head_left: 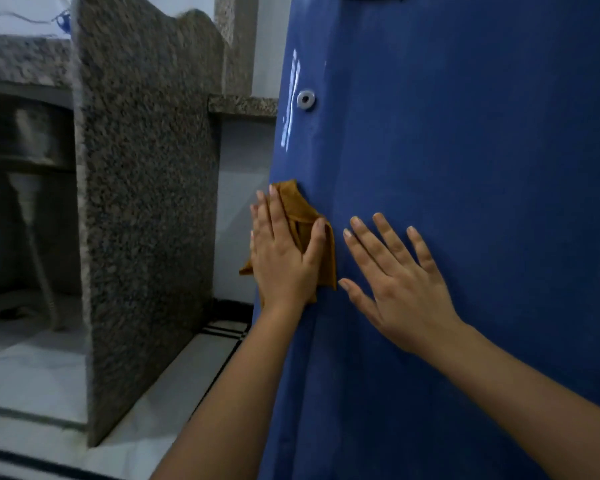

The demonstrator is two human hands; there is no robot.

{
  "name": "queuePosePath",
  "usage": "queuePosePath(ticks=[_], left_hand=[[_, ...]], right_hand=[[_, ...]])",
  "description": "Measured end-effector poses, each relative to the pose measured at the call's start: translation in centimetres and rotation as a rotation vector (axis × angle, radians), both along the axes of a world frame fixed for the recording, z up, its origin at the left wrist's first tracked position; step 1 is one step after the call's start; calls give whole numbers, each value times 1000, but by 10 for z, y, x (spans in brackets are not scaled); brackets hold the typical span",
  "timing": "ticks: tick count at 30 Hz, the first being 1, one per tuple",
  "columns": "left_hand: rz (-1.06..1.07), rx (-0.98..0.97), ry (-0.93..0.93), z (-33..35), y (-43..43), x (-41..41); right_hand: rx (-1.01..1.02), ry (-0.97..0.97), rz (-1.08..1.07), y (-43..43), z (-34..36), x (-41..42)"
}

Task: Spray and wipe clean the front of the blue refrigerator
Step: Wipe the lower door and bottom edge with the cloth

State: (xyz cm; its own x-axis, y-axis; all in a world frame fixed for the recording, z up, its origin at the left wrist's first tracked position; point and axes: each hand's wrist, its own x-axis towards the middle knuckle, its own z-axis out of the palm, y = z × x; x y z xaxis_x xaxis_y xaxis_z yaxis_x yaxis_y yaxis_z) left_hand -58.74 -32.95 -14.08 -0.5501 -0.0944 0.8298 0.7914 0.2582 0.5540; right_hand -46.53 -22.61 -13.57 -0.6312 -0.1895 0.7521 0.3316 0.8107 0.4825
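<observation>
The blue refrigerator (pixel 465 168) fills the right half of the view, with a round silver lock (pixel 306 99) near its left edge. My left hand (pixel 284 251) presses a folded mustard-brown cloth (pixel 297 206) flat against the door's left edge, thumb over the cloth. Just to its right, my right hand (pixel 395 278) rests flat on the blue door with fingers spread and nothing in it. No spray bottle is in view.
A speckled granite partition slab (pixel 142 202) stands upright left of the refrigerator, with a narrow gap and a small granite ledge (pixel 243 105) between them. Beyond it, a sink's underside and a drain hose (pixel 32 220) sit under the counter. White floor tiles (pixel 49 375) lie below.
</observation>
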Motion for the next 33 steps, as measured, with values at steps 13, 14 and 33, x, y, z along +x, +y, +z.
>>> queuePosePath(ticks=[13,14,33], left_hand=[[62,61,-56,-121,1,8],[64,60,-76,-142,0,11],[45,231,-470,-252,2,39]], right_hand=[[120,-15,79,-14,-78,-11],[123,-27,83,-16,-86,-12],[257,-202,118,-29,-142,-20]])
